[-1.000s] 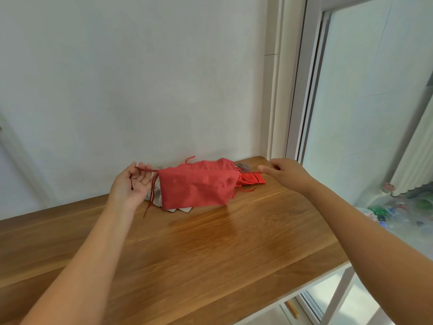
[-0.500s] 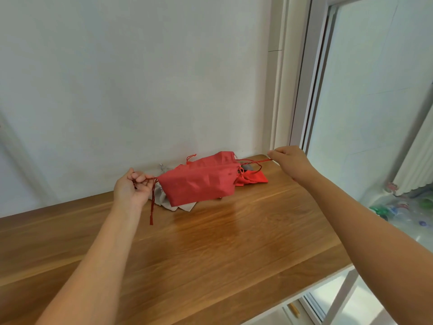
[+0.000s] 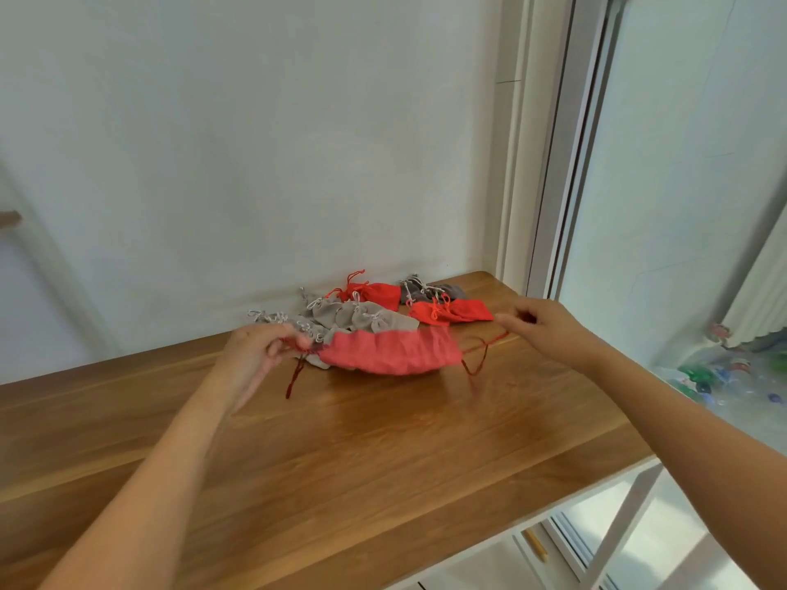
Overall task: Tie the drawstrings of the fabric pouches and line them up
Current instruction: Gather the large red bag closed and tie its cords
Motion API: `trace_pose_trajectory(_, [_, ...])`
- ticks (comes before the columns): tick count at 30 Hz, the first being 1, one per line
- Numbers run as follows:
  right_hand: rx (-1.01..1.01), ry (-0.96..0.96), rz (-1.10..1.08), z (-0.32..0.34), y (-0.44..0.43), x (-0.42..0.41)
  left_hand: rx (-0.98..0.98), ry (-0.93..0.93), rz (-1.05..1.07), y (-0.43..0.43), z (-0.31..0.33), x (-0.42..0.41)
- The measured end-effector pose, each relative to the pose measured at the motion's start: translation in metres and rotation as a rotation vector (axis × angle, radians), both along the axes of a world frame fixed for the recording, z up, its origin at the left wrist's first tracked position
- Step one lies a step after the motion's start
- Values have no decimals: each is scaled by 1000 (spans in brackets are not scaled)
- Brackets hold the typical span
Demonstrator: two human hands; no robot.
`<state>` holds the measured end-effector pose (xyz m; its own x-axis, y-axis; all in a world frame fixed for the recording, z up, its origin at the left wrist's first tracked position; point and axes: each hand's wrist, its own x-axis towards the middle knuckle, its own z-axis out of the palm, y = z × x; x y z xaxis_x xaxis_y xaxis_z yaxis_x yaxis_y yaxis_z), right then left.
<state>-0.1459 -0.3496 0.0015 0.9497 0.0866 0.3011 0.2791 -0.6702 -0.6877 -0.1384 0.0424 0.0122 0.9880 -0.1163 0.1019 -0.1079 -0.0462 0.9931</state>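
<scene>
Red pouch nearer now, long axis left-right.

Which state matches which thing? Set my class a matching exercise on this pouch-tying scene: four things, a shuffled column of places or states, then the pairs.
1 large red pouch
2 grey pouches
3 left hand
4 wooden table

a brown surface beneath it all
b gathered, stretched between two hands
c pinches a red drawstring
d tied shut, lying in a heap

Pairs: 1-b, 2-d, 3-c, 4-a
</scene>
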Motion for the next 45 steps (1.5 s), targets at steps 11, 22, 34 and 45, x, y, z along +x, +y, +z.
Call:
trace_pose_trajectory(11, [-401,416,-10,-11,-14,-50,1143,162,-296,18,-32,-52])
trace_pose_trajectory(22, [-377,474,299,-24,-5,-58,1109,-309,-222,-36,-40,-56])
trace_pose_trajectory(34, [233,365,127,-44,-8,-53,1016,-352,-169,-44,-80,-41])
trace_pose_trajectory(45, [521,539,-73,-35,-10,-43,1028,-128,-257,-36,-54,-24])
